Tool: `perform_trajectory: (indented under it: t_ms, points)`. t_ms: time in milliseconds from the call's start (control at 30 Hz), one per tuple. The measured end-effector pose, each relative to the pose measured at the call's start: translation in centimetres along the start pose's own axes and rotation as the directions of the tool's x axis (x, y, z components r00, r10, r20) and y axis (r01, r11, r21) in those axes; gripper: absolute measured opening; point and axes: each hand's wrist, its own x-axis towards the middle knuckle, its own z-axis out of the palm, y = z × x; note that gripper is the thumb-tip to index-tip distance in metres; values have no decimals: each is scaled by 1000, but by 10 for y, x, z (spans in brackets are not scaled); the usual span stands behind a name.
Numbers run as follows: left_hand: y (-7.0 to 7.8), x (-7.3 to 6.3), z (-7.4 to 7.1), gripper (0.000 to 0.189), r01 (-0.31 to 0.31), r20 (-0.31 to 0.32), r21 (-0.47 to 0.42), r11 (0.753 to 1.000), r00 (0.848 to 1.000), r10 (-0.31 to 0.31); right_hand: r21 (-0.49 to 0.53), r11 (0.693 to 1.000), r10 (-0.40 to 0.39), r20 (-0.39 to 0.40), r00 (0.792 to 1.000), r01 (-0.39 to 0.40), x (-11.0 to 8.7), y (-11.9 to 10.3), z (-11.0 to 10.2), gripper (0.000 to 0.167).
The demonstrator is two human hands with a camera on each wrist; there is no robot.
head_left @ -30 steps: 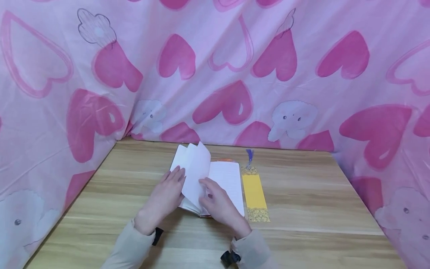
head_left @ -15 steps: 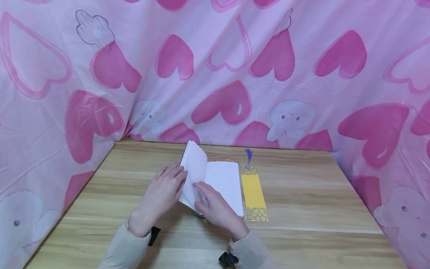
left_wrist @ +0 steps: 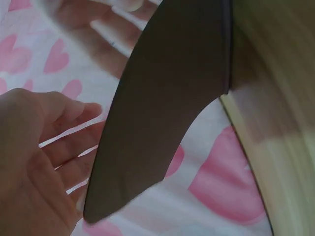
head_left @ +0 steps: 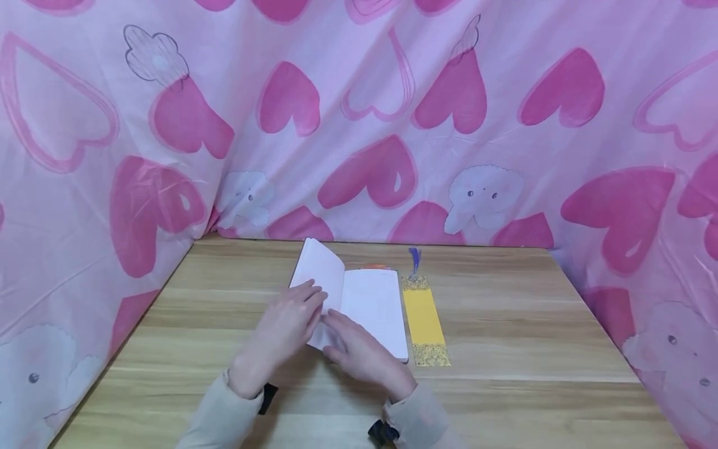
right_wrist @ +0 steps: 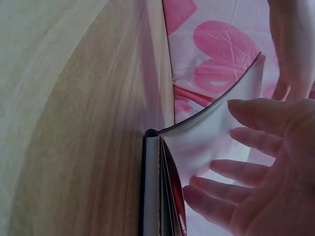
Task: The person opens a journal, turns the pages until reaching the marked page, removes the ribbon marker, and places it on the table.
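An open notebook with pale pages lies on the table, its left side raised at a slant. My left hand rests over the raised left page. In the left wrist view the dark cover hides its fingertips, and its thumb stands apart from the cover's edge. My right hand lies low over the notebook's middle, fingers extended. The right wrist view has those fingers against or close to the raised page; contact is hard to tell. A yellow bookmark with patterned ends lies right of the notebook.
The wood-grain table is bordered by a pink heart-print curtain at the back and both sides. A purple tassel extends from the bookmark's far end. Something orange pokes out behind the notebook.
The fanned loose leaves have come together on the raised left side, baring more of the right page. My left hand has shifted slightly right; my right hand has moved slightly down.
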Motion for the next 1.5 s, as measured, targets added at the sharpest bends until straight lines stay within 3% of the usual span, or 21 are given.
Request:
perform_trajectory:
  t_ms: [233,467,600,733,833,1000,1233,1500]
  points:
    - [-2,-9,16,15,37,131,10,999,991,-38,-46,998,-41,76,996,44,-2,-3,0,63]
    - [-5,-18,23,13,100,272,107,989,954,-126,-64,995,-59,169,984,71,-6,-5,-11,52]
    - [-4,-18,26,22,110,311,142,984,938,-150,-51,999,1,203,979,10,-10,-7,-24,49]
    - [-3,-15,26,28,123,348,165,979,921,-175,-103,993,77,176,981,-60,-15,-4,-36,54]
    - [-1,-12,24,33,151,388,165,975,899,-205,-140,985,122,150,981,-101,-17,5,-44,58]
    - [1,-12,22,39,191,441,154,969,865,-241,-112,972,218,130,967,-205,-22,30,-52,70]
    - [2,-13,19,40,210,452,138,968,856,-251,-40,969,246,108,963,-243,-30,57,-60,96]
    - [5,-12,17,41,222,475,128,966,842,-257,-51,969,245,84,966,-242,-31,55,-56,117]
